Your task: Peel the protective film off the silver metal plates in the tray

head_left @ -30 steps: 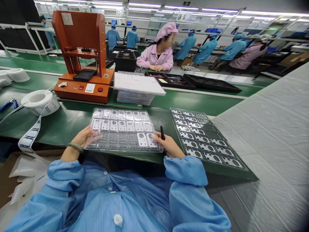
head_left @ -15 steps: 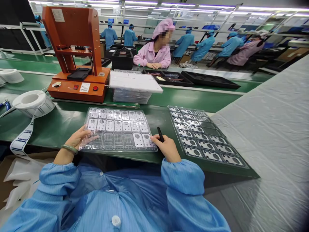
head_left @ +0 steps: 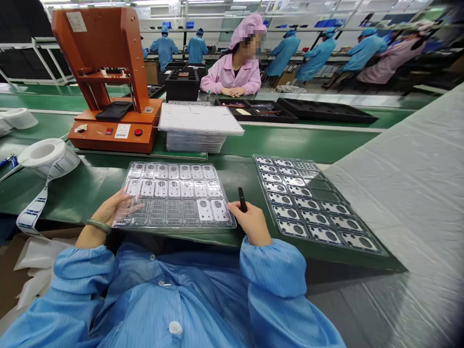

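Note:
A clear plastic blister tray (head_left: 174, 212) sits in front of me, slightly tilted, with small silvery-white plates (head_left: 205, 210) in most pockets; several pockets of its near row hold none. My left hand (head_left: 115, 209) grips the tray's left edge, fingers showing through the plastic from beneath. At the tray's right edge, my right hand (head_left: 253, 223) is closed around a black pen-like tool (head_left: 241, 199), its thumb and forefinger touching the tray corner. To the right lies a second clear tray (head_left: 325, 195) of plates with dark round openings, some of its pockets unfilled.
An orange press (head_left: 108, 130) stands at the back left, beside a stack of clear trays (head_left: 195, 142) under a white sheet (head_left: 201, 118). A label roll (head_left: 49, 155) lies left. Across the bench sits a person in pink (head_left: 235, 72) behind black trays (head_left: 253, 113).
The view has shifted slightly, moving the right tray a little rightward in the picture. Both hands keep their hold, and the plates in the tray look the same.

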Demonstrator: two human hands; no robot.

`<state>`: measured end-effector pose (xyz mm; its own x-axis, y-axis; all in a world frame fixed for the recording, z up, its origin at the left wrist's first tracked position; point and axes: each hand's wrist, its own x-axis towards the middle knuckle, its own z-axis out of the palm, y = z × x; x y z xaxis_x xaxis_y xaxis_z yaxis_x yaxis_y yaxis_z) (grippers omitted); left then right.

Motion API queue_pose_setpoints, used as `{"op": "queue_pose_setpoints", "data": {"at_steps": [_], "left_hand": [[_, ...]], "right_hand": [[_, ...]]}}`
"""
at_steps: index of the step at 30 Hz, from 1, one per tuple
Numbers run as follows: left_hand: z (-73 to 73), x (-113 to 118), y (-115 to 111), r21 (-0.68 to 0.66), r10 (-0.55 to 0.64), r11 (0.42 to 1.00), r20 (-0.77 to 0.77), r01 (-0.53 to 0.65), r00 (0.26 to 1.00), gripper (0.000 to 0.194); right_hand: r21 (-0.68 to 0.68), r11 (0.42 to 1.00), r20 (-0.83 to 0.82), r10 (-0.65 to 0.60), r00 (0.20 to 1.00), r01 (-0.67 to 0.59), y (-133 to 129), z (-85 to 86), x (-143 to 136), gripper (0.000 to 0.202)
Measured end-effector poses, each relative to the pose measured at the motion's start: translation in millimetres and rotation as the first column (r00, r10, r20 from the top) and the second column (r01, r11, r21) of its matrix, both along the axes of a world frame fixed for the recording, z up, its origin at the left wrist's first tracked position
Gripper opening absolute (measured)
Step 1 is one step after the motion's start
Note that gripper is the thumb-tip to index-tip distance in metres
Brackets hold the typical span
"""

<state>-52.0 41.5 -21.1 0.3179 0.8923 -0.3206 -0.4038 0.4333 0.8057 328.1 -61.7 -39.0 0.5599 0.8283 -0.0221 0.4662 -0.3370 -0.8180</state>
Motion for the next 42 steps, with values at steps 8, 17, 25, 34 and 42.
{"op": "queue_pose_setpoints", "data": {"at_steps": [8,17,25,34,42], "left_hand": [[3.1,3,-2,-0.01,0.016,1.0,0.048,-0.016,0.999,0.037],[0.6,8,-1,-0.127,0.09,0.988,0.051,-0.083,0.995,0.033],[1.1,12,-4,-0.098,0.072,0.993,-0.008,-0.073,0.997,0.031],[5.1,12,-7,-0.132,0.112,0.984,-0.046,-0.117,0.993,0.028],[10.2,14,-11,-0.161,0.082,0.982,-0.096,-0.097,0.992,0.039]], "right_hand": [[0.065,0.998,-0.004,-0.026,1.0,0.026,-4,2.3,-2,0.03],[0.159,0.987,-0.056,-0.027,0.998,0.036,-5,0.3,0,0.043],[0.013,1.0,0.066,-0.019,0.998,0.018,1,3.9,6,0.031],[0.004,0.99,0.321,-0.136,0.937,0.143,10,4.6,23,0.047],[-0.027,0.999,0.292,-0.034,0.956,0.044,-1,17.9,7,0.049]]}}
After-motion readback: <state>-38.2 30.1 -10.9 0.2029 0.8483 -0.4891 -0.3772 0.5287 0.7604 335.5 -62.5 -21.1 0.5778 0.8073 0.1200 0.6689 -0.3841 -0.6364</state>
